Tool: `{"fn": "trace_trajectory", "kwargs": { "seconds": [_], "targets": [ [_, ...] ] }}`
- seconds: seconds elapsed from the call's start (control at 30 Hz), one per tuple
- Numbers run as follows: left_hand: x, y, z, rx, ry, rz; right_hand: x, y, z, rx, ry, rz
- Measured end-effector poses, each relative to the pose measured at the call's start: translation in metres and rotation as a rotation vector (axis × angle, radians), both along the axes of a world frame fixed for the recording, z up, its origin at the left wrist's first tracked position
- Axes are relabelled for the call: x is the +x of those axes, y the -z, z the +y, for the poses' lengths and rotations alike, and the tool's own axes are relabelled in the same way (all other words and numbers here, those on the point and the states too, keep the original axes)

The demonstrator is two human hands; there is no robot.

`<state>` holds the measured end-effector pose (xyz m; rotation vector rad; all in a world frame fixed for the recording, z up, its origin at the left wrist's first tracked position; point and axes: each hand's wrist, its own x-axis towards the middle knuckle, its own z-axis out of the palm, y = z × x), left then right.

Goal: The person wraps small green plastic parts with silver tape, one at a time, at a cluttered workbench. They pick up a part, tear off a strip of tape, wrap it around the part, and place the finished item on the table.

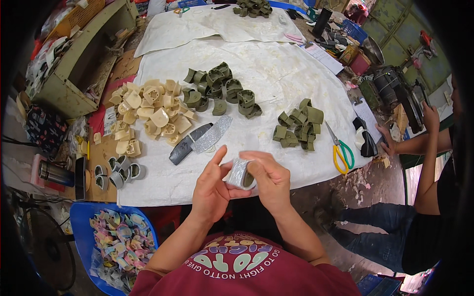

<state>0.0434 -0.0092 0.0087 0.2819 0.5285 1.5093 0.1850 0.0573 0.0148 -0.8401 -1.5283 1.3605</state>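
Between my hands, over the near edge of the white-covered table (163, 190), is a silver, glittery-covered shoe heel (240, 173) with a dark green hollow end. My left hand (211, 185) cradles it from the left, fingers beneath and thumb raised. My right hand (271, 180) is closed round its right side, fingers slightly blurred over the top. Just beyond lie a silver glitter sheet piece (213, 134) and a dark grey strip (190, 144). Bare olive-green heels (301, 123) sit to the right, more beyond. Several silver-covered heels (118, 172) stand at the left.
Beige heels (153, 106) are heaped left of centre. Scissors (340, 150) with yellow and green handles lie at the right. A blue bin (81, 222) of colourful scraps stands at lower left. Another person (419, 222) is at the right, one hand near a clipboard (366, 118).
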Motion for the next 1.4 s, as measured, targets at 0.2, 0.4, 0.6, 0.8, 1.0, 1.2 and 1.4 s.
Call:
{"fn": "trace_trajectory", "kwargs": {
  "seconds": [0.2, 0.4, 0.6, 0.8, 1.0, 1.2, 1.4],
  "targets": [
    [0.005, 0.01, -0.002, 0.017, -0.008, 0.1, -0.01, 0.006, -0.001, 0.348, -0.002, -0.157],
    [0.01, 0.015, 0.0, 0.279, -0.353, 1.223, -0.017, 0.01, -0.01, -0.018, -0.134, -0.004],
    [-0.001, 0.012, 0.0, 0.31, -0.365, 1.318, -0.024, 0.01, -0.007, -0.067, -0.195, 0.103],
    [0.0, 0.004, 0.003, 0.439, -0.206, 1.101, -0.031, 0.014, -0.009, -0.161, -0.044, 0.17],
    [-0.012, 0.015, 0.006, 0.442, -0.002, 0.716, -0.029, 0.006, -0.006, -0.348, -0.11, 0.399],
    [-0.008, 0.009, 0.003, 0.438, -0.149, 0.758, -0.024, 0.002, -0.006, -0.225, -0.226, 0.243],
    [-0.009, 0.014, 0.002, 0.545, -0.227, 0.955, -0.031, 0.007, -0.007, -0.389, -0.177, 0.346]
  ]
}}
